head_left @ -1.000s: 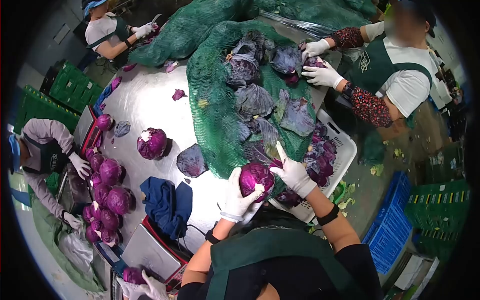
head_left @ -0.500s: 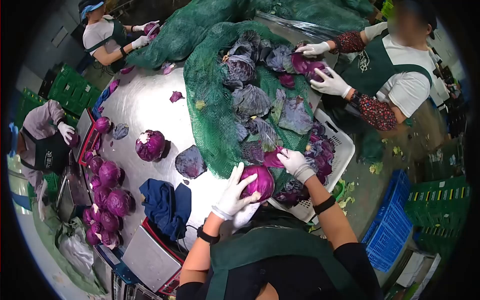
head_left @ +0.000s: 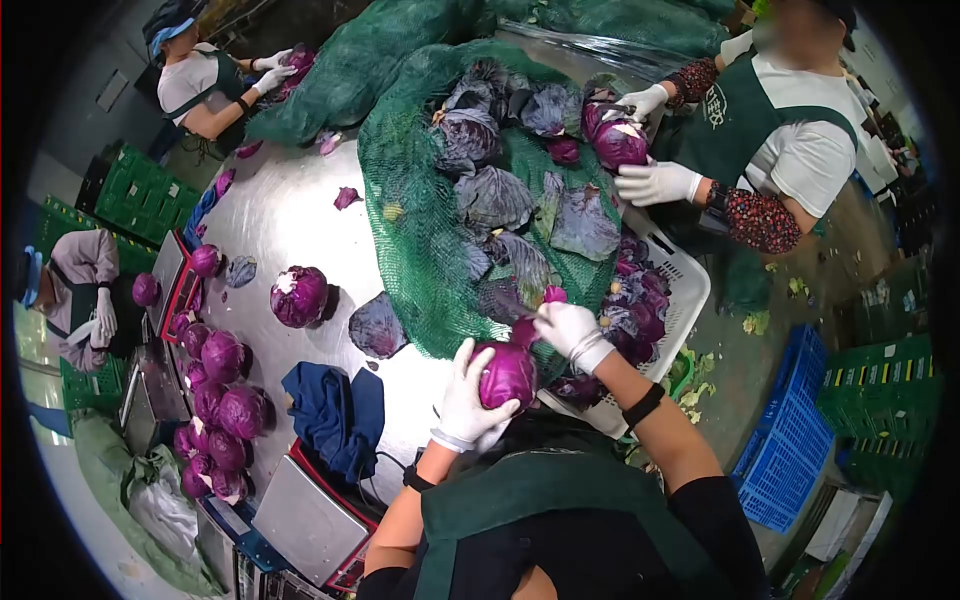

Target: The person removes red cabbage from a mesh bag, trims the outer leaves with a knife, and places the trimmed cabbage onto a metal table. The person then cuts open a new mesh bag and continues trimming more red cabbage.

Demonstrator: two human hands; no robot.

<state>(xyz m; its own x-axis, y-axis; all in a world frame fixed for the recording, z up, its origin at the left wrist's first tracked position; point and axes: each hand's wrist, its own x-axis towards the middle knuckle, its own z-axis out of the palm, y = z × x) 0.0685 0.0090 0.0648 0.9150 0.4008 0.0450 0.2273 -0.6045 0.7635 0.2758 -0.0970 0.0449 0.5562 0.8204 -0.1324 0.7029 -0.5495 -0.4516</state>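
A peeled red cabbage (head_left: 508, 378) sits in my left hand (head_left: 468, 400), whose gloved fingers wrap round its left side and underside. My right hand (head_left: 572, 332), also in a white glove, is closed at the cabbage's upper right on a purple cabbage leaf (head_left: 524, 330); part of the leaf is blurred. A bright purple scrap (head_left: 554, 294) shows just above those fingers. Ahead lies a green mesh sack (head_left: 400, 230) with several dull, unpeeled cabbages (head_left: 495, 197) and loose outer leaves (head_left: 585, 222) on it.
A white crate (head_left: 685, 280) of purple leaves stands right of the sack. On the metal table (head_left: 320, 220) are a cabbage (head_left: 299, 297), a row of peeled cabbages (head_left: 222, 355), a blue cloth (head_left: 335, 410) and a scale (head_left: 310, 520). Three co-workers stand around; the right one handles a cabbage (head_left: 620, 143).
My right hand has shifted left and down, and the cabbage has turned slightly in my left hand. The left co-worker's hand has left the cabbage on the scale. The right co-worker's cabbage has turned.
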